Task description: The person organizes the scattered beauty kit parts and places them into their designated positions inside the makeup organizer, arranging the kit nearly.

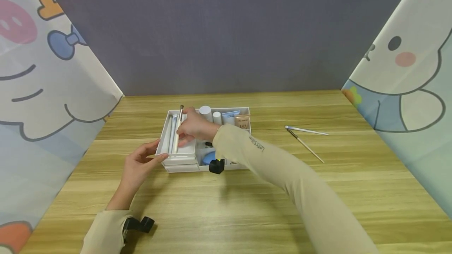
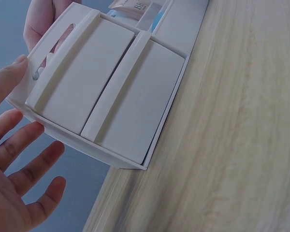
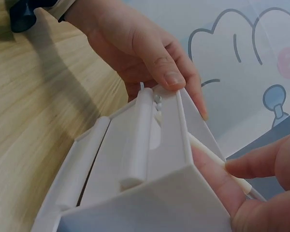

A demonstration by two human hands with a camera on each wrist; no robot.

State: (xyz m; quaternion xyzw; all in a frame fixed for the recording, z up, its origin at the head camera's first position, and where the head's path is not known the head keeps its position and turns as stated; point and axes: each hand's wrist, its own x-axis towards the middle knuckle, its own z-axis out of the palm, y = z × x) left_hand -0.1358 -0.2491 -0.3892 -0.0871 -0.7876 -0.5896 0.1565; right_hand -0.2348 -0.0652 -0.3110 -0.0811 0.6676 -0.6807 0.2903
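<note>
A white desktop organizer (image 1: 197,166) stands on the table, with two drawers (image 2: 87,72) showing at its front left. My right hand (image 1: 195,125) pinches a makeup brush (image 1: 181,117) with a pale handle over the left top compartment, dark bristles pointing up and away. Two more brushes (image 1: 172,130) lie lengthwise in that compartment, left of the pinched one. My left hand (image 1: 138,164) holds the organizer's front left corner, its thumb at the front rim and its fingers along the left side.
Right of the organizer, two makeup brushes (image 1: 306,130) (image 1: 307,146) lie on the wooden table (image 1: 353,191). The organizer's other compartments hold a white-capped jar (image 1: 205,112), a smaller white bottle (image 1: 217,117), a blue-white tube (image 1: 230,117), a tan tube (image 1: 242,121) and a blue item (image 1: 208,158).
</note>
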